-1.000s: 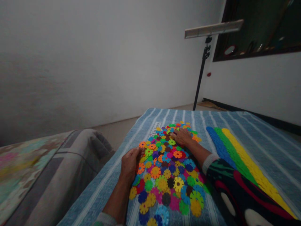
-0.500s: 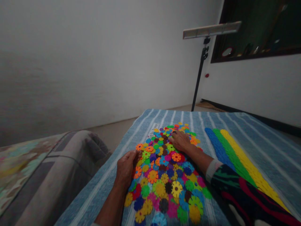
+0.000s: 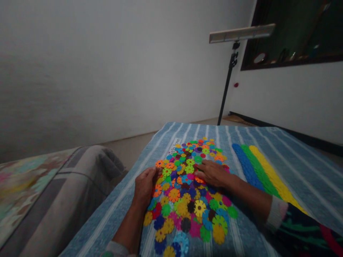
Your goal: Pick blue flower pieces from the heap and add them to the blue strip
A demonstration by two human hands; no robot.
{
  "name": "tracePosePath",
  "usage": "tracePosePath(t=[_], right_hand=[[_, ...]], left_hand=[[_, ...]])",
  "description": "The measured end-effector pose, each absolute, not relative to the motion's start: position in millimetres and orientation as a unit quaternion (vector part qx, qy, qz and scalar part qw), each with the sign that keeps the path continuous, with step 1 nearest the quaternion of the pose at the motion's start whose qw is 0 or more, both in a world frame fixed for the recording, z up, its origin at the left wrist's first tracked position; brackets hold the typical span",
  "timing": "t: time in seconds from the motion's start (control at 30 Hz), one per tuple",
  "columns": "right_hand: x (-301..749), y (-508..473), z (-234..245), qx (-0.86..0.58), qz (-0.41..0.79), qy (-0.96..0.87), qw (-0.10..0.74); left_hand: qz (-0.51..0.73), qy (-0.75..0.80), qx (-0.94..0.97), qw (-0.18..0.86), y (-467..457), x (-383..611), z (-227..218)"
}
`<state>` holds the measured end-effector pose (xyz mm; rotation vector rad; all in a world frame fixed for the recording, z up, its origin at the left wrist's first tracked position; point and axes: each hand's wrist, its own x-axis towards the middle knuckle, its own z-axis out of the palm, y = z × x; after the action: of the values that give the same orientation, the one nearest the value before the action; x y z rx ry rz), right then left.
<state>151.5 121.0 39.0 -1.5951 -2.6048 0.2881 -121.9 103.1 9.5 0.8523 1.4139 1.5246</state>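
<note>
A loose spread of flower-shaped notched plastic discs (image 3: 174, 195) in many colours lies over the cloth. My left hand (image 3: 144, 185) rests at the left edge of the spread. Its fingertips and thumb are drawn together beside orange and green discs; whatever is between them is hidden. Over the right middle of the spread is my right hand (image 3: 213, 172), palm down. Its thumb and fingers are apart and reach left, touching or just above red and orange discs.
To the right lie long rows of stacked discs: a blue row (image 3: 247, 167), a green row (image 3: 259, 173) and a yellow row (image 3: 276, 178). A striped blue cloth (image 3: 120, 214) covers the surface. A grey blanket (image 3: 80, 192) is at left. A lamp stand (image 3: 226, 85) rises behind.
My right hand has moved back toward me and slightly right, from the far part of the disc spread to its middle. My left hand has stayed almost in place.
</note>
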Motion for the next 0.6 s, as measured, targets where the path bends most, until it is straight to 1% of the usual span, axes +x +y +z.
tracePosePath(t=[0.2, 0.33, 0.6], right_hand=[[160, 77, 44, -0.441, 0.087, -0.892, 0.054], [158, 64, 48, -0.406, 0.098, -0.906, 0.071], [136, 93, 51, -0.429, 0.070, -0.897, 0.081]], left_hand=[[0.618, 0.560, 0.332, 0.441, 104, -120, 12], [0.619, 0.554, 0.337, 0.444, 103, -120, 12], [0.618, 0.556, 0.350, 0.433, 104, -122, 8]])
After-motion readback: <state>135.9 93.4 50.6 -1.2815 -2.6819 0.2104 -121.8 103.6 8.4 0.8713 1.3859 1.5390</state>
